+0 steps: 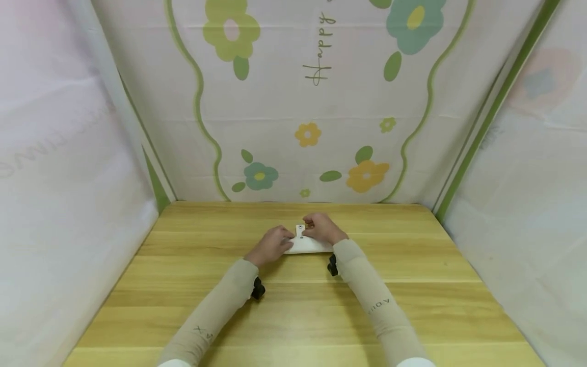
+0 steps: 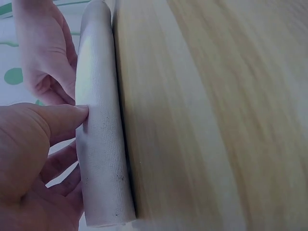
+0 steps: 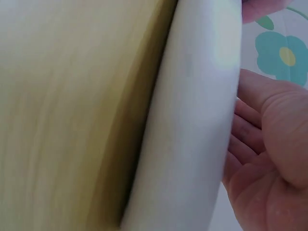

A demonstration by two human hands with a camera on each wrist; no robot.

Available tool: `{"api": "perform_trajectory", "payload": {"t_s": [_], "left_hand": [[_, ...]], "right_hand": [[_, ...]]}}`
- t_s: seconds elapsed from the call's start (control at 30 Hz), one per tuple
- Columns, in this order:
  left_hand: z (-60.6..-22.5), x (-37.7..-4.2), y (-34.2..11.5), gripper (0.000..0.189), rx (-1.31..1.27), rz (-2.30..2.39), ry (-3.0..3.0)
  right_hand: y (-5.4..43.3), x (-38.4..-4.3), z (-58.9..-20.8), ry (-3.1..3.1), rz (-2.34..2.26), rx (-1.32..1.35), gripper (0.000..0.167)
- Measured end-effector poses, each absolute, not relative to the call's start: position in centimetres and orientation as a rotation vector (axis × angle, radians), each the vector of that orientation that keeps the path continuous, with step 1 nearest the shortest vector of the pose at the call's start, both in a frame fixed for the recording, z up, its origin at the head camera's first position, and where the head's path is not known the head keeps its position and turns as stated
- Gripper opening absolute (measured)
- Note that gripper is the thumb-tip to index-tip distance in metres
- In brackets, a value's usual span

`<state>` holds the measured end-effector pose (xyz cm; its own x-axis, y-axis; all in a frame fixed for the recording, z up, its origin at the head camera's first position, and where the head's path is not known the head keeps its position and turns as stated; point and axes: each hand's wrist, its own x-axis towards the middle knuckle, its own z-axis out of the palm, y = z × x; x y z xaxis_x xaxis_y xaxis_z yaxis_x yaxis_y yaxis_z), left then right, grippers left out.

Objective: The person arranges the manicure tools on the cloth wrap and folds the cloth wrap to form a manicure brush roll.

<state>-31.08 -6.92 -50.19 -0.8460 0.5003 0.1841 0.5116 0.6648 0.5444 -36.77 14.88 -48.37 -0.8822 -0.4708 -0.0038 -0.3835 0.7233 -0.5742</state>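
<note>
A long, white, rounded fabric roll or case (image 1: 311,245) lies near the far side of the table. A short white strap (image 1: 300,230) with metal snaps stands out from its far edge. My left hand (image 1: 271,245) grips the left part of the case; in the left wrist view its thumb (image 2: 72,115) presses on the top, fingers curled behind. My right hand (image 1: 323,229) is at the far edge just right of the strap. In the right wrist view the right thumb (image 3: 260,89) meets the rim of the case and the fingers bend behind it; their tips are hidden.
The wooden table (image 1: 293,316) reaches to a hanging cloth (image 1: 275,102) with printed flowers at the back. White cloth walls (image 1: 541,204) stand on both sides. A black wrist camera (image 1: 258,289) sits under each sleeve.
</note>
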Motion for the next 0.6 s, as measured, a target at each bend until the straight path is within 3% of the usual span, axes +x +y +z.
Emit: {"api": "perform_trajectory", "payload": {"t_s": [0.4,0.6], "left_hand": [[-50.3,-31.1,-6.9,0.024,-0.872,-0.923,-2.841],[-50.1,-31.0,-7.0,0.023,-0.859,-0.931,-2.828]], "right_hand": [[14.0,-36.4,-48.6,2.855,-0.889,-0.714,0.033],[14.3,-35.5,-48.6,2.92,-0.913,-0.868,0.022]]}}
